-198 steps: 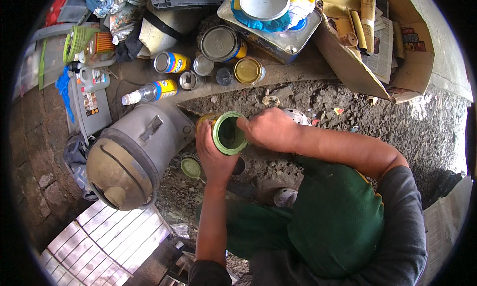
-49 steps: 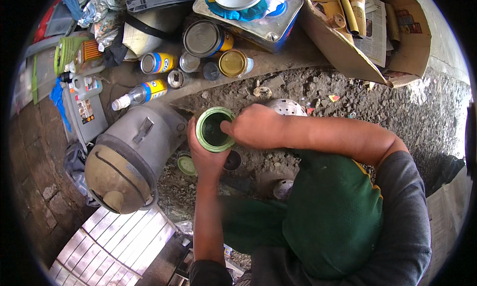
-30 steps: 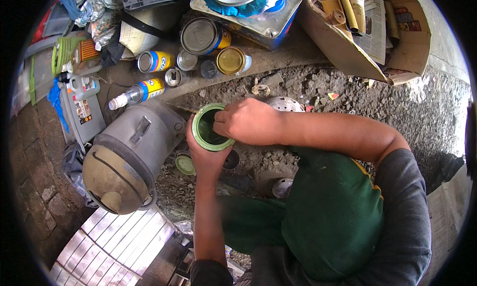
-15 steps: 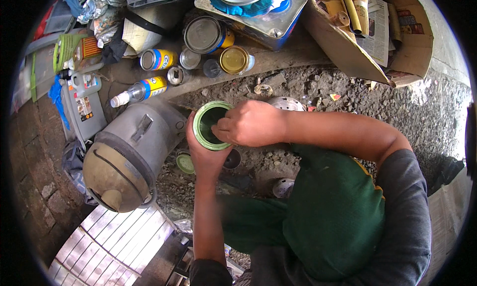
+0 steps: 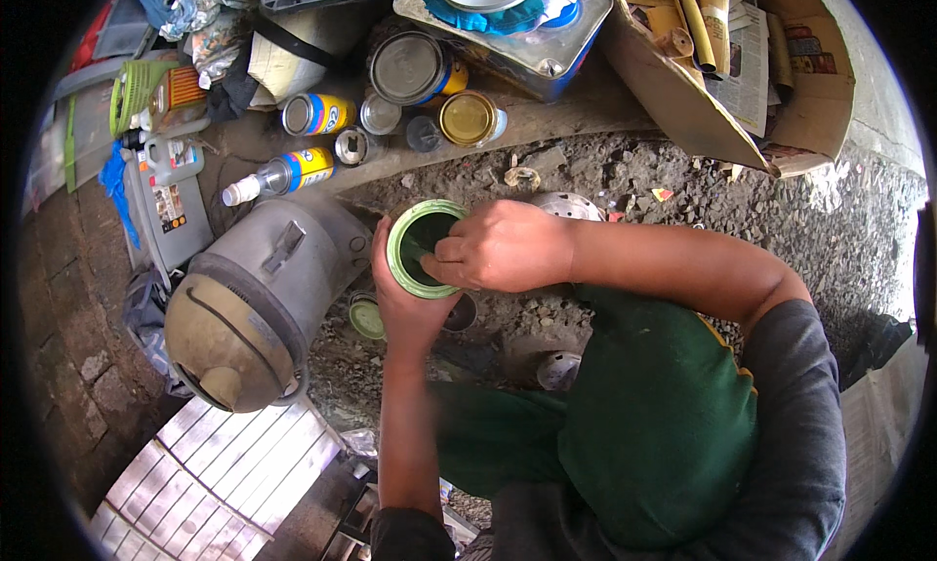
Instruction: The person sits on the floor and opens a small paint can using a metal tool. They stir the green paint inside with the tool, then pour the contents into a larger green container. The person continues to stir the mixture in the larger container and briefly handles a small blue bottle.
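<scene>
A green-rimmed round can [image 5: 422, 287] is held upright, its mouth facing up and its inside dark green. My left hand [image 5: 398, 312] wraps round its outer left side and underside. Over the right edge of the mouth is my right hand [image 5: 506, 247], with fingers bent together and tips dipping inside. Whatever these fingers pinch is hidden or too small to name. Below the can, a light green round lid [image 5: 368, 319] lies on the ground, close to a dark round container [image 5: 461, 313] partly covered by my left hand.
Left of my hands lies a large grey drum-shaped machine [image 5: 283, 263] with a tan end. Beyond are several tins, including a gold-topped one [image 5: 468, 119], and a clear bottle [image 5: 278, 176]. A cardboard box [image 5: 673, 93] holding rolls stands far right; gravel [image 5: 634, 190] covers the ground.
The view has shifted a little, so everything sits slightly further right. My left hand still grips the can, and my right fingers stay at its mouth.
</scene>
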The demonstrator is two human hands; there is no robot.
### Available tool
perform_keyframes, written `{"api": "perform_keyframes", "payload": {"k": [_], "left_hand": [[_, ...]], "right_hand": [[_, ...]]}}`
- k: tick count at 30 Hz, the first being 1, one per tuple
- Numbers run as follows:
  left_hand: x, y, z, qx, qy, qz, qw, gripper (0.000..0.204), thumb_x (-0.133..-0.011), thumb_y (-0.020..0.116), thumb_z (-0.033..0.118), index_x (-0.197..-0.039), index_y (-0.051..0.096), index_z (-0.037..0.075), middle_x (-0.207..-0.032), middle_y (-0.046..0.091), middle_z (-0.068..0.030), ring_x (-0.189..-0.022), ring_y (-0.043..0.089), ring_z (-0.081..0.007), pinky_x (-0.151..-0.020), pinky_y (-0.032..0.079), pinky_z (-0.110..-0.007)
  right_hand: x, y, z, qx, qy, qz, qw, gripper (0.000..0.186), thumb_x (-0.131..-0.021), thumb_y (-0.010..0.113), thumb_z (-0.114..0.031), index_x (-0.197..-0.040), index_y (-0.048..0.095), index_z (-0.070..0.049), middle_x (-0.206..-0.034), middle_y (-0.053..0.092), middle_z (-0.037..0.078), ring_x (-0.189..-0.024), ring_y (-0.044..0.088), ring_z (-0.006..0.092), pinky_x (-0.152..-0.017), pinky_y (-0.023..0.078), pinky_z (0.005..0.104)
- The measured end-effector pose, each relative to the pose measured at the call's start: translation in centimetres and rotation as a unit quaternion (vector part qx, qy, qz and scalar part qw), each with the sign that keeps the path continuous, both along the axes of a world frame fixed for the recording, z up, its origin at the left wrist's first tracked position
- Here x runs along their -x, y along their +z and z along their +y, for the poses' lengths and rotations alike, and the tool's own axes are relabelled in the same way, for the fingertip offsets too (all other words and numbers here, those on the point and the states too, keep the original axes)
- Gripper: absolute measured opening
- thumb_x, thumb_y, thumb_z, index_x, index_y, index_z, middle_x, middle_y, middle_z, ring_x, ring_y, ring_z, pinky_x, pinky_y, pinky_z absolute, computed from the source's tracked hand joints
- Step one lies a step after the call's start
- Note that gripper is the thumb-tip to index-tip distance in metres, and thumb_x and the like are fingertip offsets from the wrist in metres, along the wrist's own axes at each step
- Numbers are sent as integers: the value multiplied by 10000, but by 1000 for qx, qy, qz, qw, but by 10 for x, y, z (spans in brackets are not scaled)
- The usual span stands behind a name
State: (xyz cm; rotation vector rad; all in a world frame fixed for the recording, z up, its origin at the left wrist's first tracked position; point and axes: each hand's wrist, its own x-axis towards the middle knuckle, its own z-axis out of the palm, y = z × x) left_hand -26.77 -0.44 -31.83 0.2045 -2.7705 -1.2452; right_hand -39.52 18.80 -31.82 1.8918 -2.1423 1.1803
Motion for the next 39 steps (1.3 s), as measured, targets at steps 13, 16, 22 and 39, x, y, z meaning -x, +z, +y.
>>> {"api": "perform_keyframes", "payload": {"k": [13,16,22,39], "left_hand": [[6,-4,-5,155,-19,39,987,1189,-587,985,214,-1533,298,0,-1492,473,-256,-1378,490,-416,-1171,380,-501],[8,-5,-3,193,-26,49,980,1161,-595,979,228,-1521,317,2,-1505,464,-261,-1397,467,-436,-1174,374,-519],[7,-9,0,201,-38,50,978,1118,-612,973,232,-1500,331,12,-1509,460,-266,-1397,462,-451,-1166,384,-534],[5,-11,4,217,-28,63,974,1048,-675,954,259,-1488,341,13,-1466,494,-244,-1348,504,-457,-1118,430,-560]], "right_hand": [[10,4,13,-42,-90,-72,992,187,-854,667,-194,-991,655,-68,-859,635,65,-761,693,258,-653,573,387],[0,-8,12,-124,-121,-68,983,157,-868,678,-195,-960,641,-73,-847,655,83,-735,698,290,-625,571,412],[-7,-11,8,-128,-127,-163,970,177,-902,655,-229,-851,621,-63,-779,706,134,-705,725,325,-594,579,445],[-6,-18,7,-170,-104,-175,964,154,-897,643,-210,-901,625,-57,-750,708,143,-690,729,349,-596,583,465]]}}
